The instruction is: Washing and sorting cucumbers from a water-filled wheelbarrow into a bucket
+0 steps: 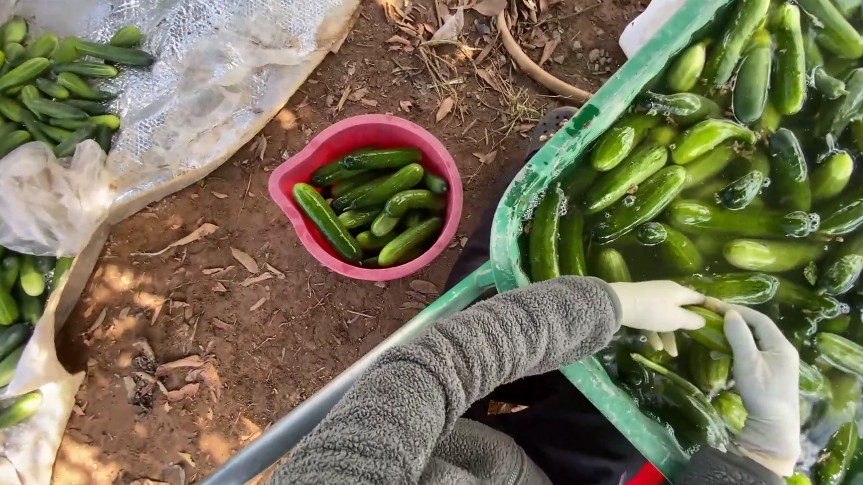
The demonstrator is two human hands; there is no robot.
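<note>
Tub: a large green plastic tub [556,160] fills the right side, holding water and a crowd of floating green cucumbers [757,143]; its rim runs diagonally from the top middle down to the lower right.
Sheet: a white woven plastic sheet [222,70] lies on the brown soil at left, with a heap of loose green cucumbers [8,147] spread over it down the left edge.
Bag: a crumpled translucent plastic bag [50,199] rests on the sheet among that heap.
Bowl: a round pink plastic bowl with a pouring lip [295,189] sits on the soil between sheet and tub, well apart from the hands, partly filled with several small cucumbers [374,204].
Left hand: the left hand in a white glove [659,306], grey fleece sleeve behind it, is curled over one wet cucumber at the tub's near edge [710,335], fingers closed around its end.
Right hand: the right hand in a white glove [768,378] wraps the other end of that same cucumber, just above the water.
</note>
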